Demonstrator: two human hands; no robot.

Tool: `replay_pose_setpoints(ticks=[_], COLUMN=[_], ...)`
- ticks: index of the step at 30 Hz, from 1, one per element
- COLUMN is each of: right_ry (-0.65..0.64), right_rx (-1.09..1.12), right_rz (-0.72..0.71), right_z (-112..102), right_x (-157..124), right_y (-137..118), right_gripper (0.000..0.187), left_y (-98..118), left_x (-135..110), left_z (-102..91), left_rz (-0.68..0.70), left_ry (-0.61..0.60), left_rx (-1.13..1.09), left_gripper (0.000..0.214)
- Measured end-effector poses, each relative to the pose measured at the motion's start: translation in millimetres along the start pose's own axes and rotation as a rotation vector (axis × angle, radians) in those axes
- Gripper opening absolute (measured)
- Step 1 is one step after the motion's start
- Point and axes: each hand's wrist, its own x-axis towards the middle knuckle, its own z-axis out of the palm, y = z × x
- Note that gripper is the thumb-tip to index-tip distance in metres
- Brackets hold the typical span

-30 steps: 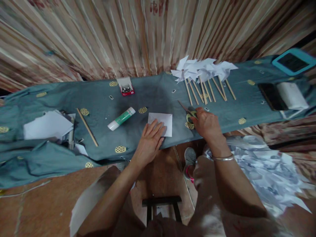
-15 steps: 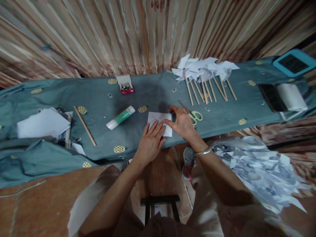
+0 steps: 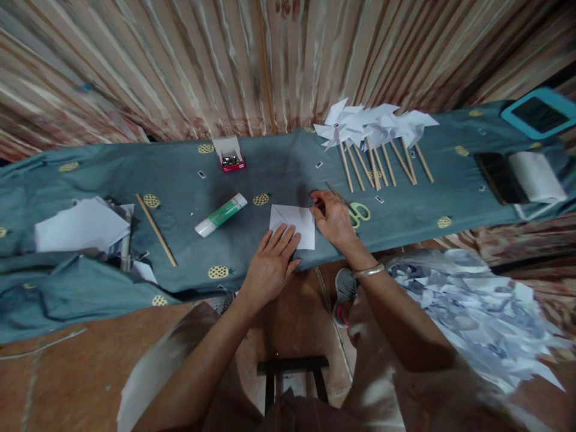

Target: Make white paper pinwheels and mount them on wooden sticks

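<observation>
Right hand [image 3: 335, 221] has gone from the scissors [image 3: 359, 213] to the paper square's right edge since the earliest frame; scissors now lie loose. Paper square [image 3: 306, 231] sits flat on the cloth-covered worktop [image 3: 279, 162], right in front of the person. Left hand [image 3: 270, 267] lies flat over its lower left part, fingers spread, pressing, not gripping. Right fingers are half curled at the right edge; can't tell if they pinch anything or touch the paper. Step in hand: seems to be positioning or smoothing the sheet; next move calls for the left hand keeping it flat, probably. Square, so no real long axis; side edges run away from the person, and a diagonal line, crease or cut unclear, slants from the far left corner toward the middle. Scissors just beyond the right hand, blades pointing away and leftward. Glue stick [image 3: 221, 215] left of the paper, slanting up rightward; pinwheels [image 3: 378, 125] at far right.
</observation>
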Motion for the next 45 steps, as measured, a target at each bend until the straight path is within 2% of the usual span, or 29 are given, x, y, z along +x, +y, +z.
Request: replay_pose_setpoints(ticks=[13,21,25,27,30,34,37,40,43,45], right_ry=[-0.003,0.006,0.050,0.069,0.072,0.068,0.094,0.112,0.022,-0.116], right_rx=[-0.010,-0.021,0.008,0.019,0.021,0.018,0.019,0.132,0.504,0.796], right_rz=[-0.010,-0.006,0.021,0.032,0.046,0.048,0.013,0.020,0.170,0.287], right_z=[2.0,-1.0,-0.7,-0.5,-0.5,-3.1,-8.5,-13.1,-13.6,-12.9], right_x=[0.9,2.2,2.7,2.9,3.0,2.5,-0.5,-10.0,-24.9,-33.9], right_y=[3.1,0.1,1.3,1.4,-0.4,-7.9,-19.4,-36.8,-57.3,-69.2], right_gripper=[0.025,0.027,0.028,0.028,0.031,0.033,0.031,0.026,0.027,0.028], left_y=[-17.1,-27.8,-53.0,-70.2,-93.3,-108.5,-104.8,-85.4,-53.7,-32.4], left_x=[-49.0,-54.4,-48.0,-43.8,-39.5,-37.1,-32.7,-24.1,-14.2,-8.4], left_z=[-8.4,-26.4,-41.4,-45.7,-46.1,-43.2,-44.9,-46.9,-43.5,-38.4], left_rz=[0.038,-0.008,-0.172,-0.286,-0.420,-0.507,-0.533,-0.547,-0.543,-0.508], left_ry=[0.045,0.230,0.406,0.468,0.464,0.412,0.433,0.459,0.397,0.353], left_rx=[0.061,-0.077,-0.044,0.012,0.039,0.013,-0.049,-0.260,-0.649,-0.904], left_gripper=[0.046,0.027,0.027,0.036,0.050,0.044,0.039,0.039,0.040,0.039])
